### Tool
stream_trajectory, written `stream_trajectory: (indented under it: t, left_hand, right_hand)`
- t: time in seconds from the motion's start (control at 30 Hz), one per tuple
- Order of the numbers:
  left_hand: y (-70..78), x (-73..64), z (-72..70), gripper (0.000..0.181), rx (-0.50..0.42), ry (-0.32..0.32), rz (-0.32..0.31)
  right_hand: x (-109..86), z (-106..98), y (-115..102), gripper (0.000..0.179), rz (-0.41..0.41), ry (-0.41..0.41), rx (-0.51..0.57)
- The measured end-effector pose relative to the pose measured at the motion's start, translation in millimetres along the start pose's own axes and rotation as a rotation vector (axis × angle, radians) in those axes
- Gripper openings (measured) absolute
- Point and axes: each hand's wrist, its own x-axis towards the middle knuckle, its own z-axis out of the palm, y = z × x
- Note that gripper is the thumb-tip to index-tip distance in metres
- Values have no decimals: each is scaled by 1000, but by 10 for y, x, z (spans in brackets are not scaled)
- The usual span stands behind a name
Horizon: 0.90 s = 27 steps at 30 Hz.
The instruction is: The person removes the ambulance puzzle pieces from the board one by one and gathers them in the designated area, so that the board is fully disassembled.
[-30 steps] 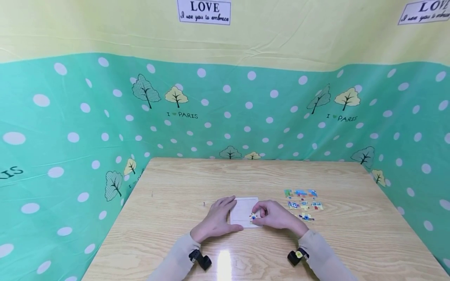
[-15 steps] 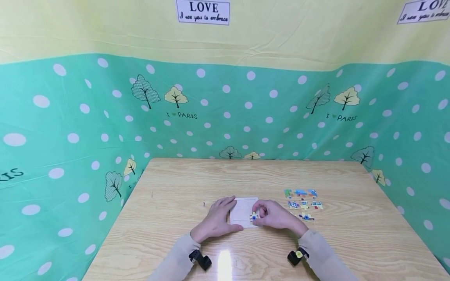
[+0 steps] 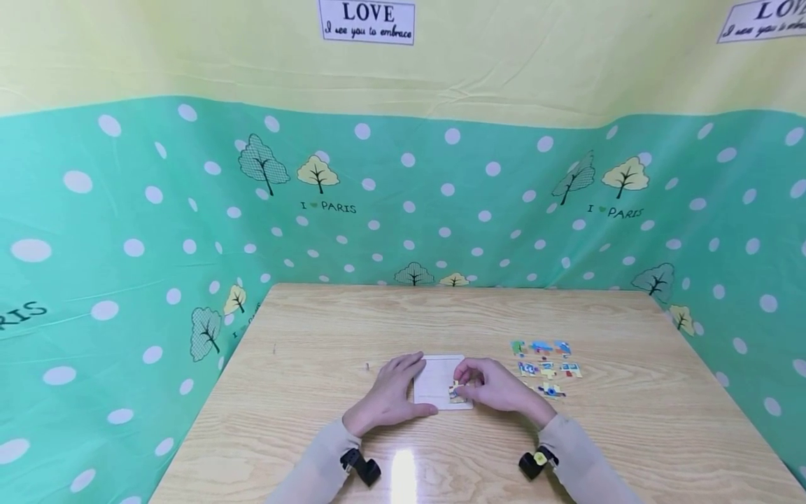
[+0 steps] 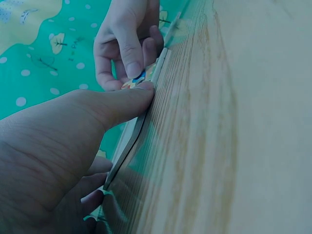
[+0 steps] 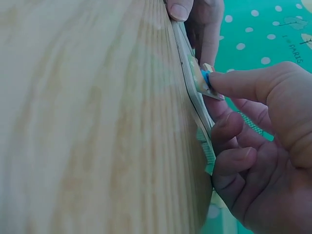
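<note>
A white, shallow puzzle tray (image 3: 434, 378) lies on the table between the two hands. The left hand (image 3: 392, 393) rests along its left side; in the left wrist view, the thumb (image 4: 129, 102) touches the near edge and the fingers lie at the side. The right hand (image 3: 494, 385) pinches a jigsaw piece (image 3: 457, 394) over the tray's lower right corner. In the right wrist view, this colourful piece (image 5: 198, 78) shows blue by the thumb and looks tilted. Whether another piece lies beneath it, I cannot tell.
Several loose jigsaw pieces (image 3: 544, 367) lie in rows right of the tray, one of them (image 3: 551, 391) near the right wrist. A tiny object (image 3: 368, 366) sits left of the left hand. Polka-dot cloth (image 3: 409, 210) hangs behind the wooden table (image 3: 327, 322).
The jigsaw piece has turned in the right hand's fingers, and its blue spot shows less. The left hand stays at the tray. The head view has shifted slightly.
</note>
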Motion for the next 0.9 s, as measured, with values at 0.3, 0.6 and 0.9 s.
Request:
stream_trajectory:
  t: [0.3,0.6,0.9]
  left_hand:
    - [9,-4,-2,100,2,0,-7]
    - [19,1,13,100,4,4,-10]
    - [26,-8,6,101,1,-1,-11]
  right_hand:
    - [-7,-8,9,11,3,4,8]
    - [-52,-33,33,10,34,38,5]
    - [-109,-88,102,12,68,87,24]
